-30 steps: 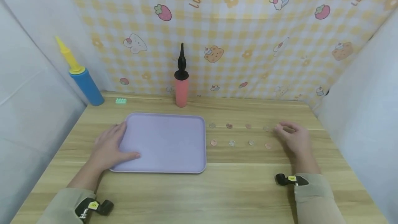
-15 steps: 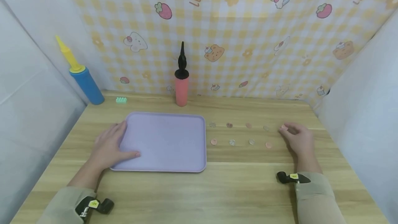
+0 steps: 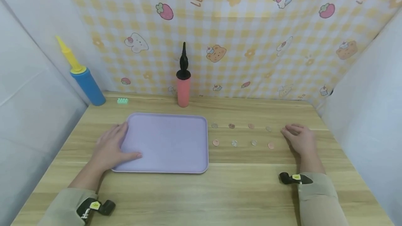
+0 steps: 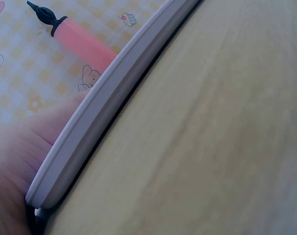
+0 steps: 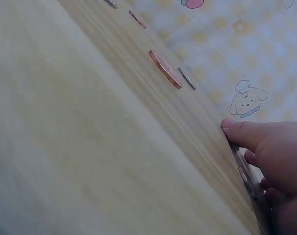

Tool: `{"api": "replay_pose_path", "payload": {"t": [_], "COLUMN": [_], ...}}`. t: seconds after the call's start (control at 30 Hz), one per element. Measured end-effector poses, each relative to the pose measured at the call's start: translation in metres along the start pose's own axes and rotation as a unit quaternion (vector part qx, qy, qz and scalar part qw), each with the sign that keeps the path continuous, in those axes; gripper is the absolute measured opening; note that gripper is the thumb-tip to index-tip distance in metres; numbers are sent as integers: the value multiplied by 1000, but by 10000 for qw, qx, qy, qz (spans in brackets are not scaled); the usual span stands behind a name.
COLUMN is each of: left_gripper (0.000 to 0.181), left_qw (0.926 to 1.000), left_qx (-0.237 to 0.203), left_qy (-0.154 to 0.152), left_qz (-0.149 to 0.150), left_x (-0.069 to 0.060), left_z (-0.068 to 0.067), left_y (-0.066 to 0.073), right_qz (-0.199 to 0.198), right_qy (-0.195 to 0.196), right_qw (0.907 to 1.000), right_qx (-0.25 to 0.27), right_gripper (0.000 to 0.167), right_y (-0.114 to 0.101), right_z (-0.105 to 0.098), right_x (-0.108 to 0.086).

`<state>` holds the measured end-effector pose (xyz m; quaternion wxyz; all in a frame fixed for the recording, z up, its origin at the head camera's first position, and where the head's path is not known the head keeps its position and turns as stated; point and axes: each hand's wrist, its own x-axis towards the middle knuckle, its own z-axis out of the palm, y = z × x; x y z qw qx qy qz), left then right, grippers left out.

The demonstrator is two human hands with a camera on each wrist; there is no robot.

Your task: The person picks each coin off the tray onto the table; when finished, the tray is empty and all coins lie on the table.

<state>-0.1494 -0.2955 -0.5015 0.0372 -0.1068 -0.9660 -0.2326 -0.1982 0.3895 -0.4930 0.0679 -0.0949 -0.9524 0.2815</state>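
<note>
My left hand (image 3: 110, 147) rests on the left side of a lilac tray (image 3: 166, 144), thumb laid over its surface and fingers along the rim. In the left wrist view the tray's raised rim (image 4: 89, 122) cuts across in front of the hand. My right hand (image 3: 300, 140) is low at the right end of two rows of small coins, thumb and fingertips together at the tabletop, pinching a coin mostly hidden by them. Nearest to it are a copper coin (image 3: 270, 145) and a silver coin (image 3: 268, 128). In the right wrist view, another coin (image 5: 247, 182) shows edge-on beneath the hand.
A pink pump (image 3: 183, 91) with a black nozzle stands behind the tray. A blue and yellow pump (image 3: 88, 84) leans at the back left, beside a mint toy brick (image 3: 122, 100). A checked cloth (image 3: 235, 37) hangs behind the wooden table (image 3: 201, 194).
My right hand has shifted slightly right, away from the nearest coins. A coin showed at its fingertips half a second ago; now they are lower and cover it. The left hand stays still.
</note>
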Motion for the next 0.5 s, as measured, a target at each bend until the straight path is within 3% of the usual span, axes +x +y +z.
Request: {"api": "replay_pose_path", "payload": {"t": [0.37, 0.5], "left_gripper": [136, 135], "left_qw": [10000, 10000], "left_qx": [20, 41], "left_qy": [-22, 7], "left_qz": [-23, 0], "left_x": [-1, -1], "left_z": [1, 1], "left_y": [-3, -1], "right_qz": [63, 268], "right_qy": [-108, -187], "right_qw": [9999, 9970], "right_qx": [101, 700], "right_gripper": [56, 66], "right_y": [-3, -2], "right_z": [0, -1], "right_x": [-1, -1]}}
